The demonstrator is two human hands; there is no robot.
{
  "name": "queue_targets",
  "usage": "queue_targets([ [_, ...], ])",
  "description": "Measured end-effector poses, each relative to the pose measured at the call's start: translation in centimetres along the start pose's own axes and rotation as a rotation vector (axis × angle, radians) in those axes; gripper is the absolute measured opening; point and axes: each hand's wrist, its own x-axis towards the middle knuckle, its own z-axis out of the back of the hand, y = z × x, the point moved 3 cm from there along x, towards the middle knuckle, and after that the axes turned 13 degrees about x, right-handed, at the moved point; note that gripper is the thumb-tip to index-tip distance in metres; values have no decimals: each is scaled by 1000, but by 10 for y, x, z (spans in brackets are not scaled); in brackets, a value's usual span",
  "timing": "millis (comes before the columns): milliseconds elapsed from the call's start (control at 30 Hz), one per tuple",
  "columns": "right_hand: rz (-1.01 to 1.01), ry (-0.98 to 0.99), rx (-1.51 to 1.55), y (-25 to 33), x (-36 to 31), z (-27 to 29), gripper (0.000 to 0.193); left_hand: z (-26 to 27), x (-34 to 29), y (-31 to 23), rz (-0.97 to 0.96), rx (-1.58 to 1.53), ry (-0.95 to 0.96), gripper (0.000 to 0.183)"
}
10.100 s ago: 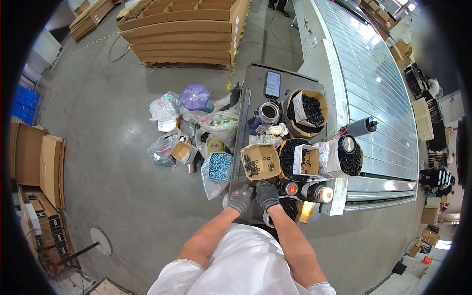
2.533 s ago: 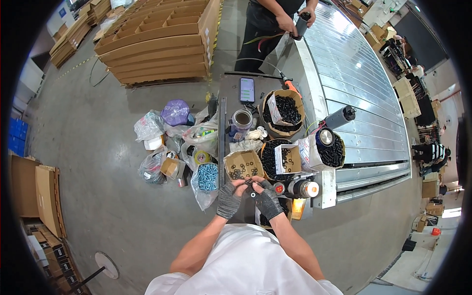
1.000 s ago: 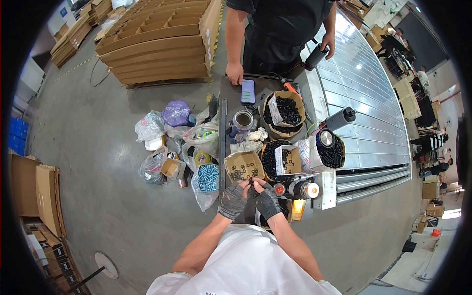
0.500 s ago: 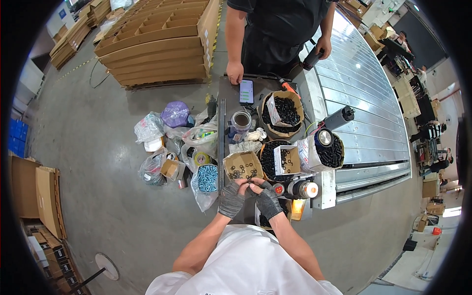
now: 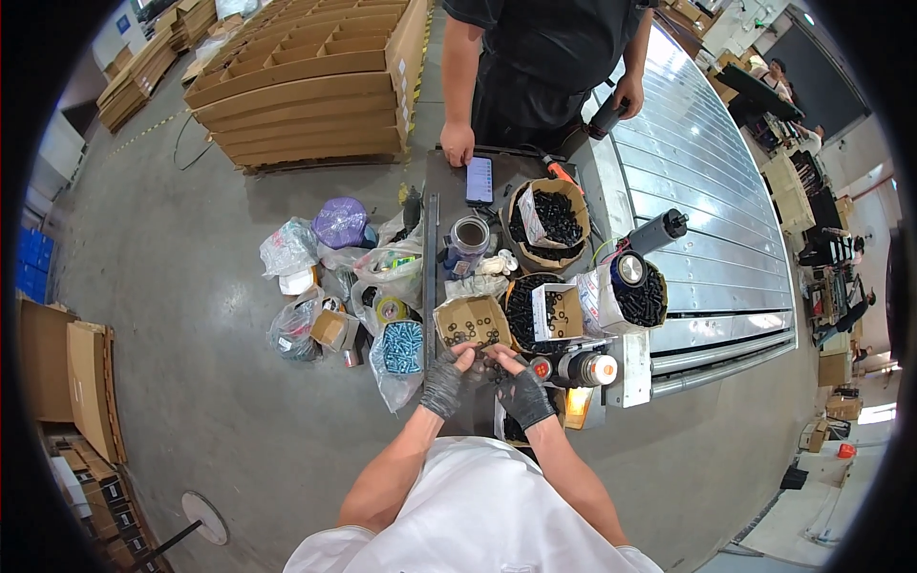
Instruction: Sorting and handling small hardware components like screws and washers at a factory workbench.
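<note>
your gloved left hand (image 5: 443, 382) and right hand (image 5: 523, 395) meet, fingertips pinched on small dark hardware (image 5: 489, 363) just below the open cardboard box (image 5: 472, 321); likely hard, light, slippery—grip its sides.

Both my left hand (image 5: 445, 382) and right hand (image 5: 523, 395) wear dark grey gloves. Just ahead of them I see a brown cardboard box (image 5: 471, 321) of black rings. Left of my left hand sits a clear bag of pale blue screws (image 5: 401, 347); farther off, a purple bag (image 5: 341, 222).
</note>
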Motion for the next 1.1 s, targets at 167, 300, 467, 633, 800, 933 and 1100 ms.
queue_targets([
  [167, 8, 93, 147, 9, 0, 16, 37, 8, -15, -19, 80, -58, 103, 23],
  [300, -86, 87, 203, 2, 9, 16, 37, 13, -20, -20, 135, -60, 129, 25],
  [467, -50, 139, 182, 4, 7, 15, 36, 15, -23, -16, 154, 1, 117, 27],
  [633, 37, 139, 183, 10, 3, 14, 38, 9, -25, -19, 133, 106, 122, 27],
  [800, 23, 230, 68, 13, -6, 4, 38, 10, -26, -18, 124, 76, 125, 26],
  [933, 40, 205, -16, 14, -6, 10, 35, 10, -25, -18, 155, 42, 87, 25],
  [1100, 73, 204, -117, 17, -9, 2, 25, 12, -23, -15, 151, 63, 90, 23],
])
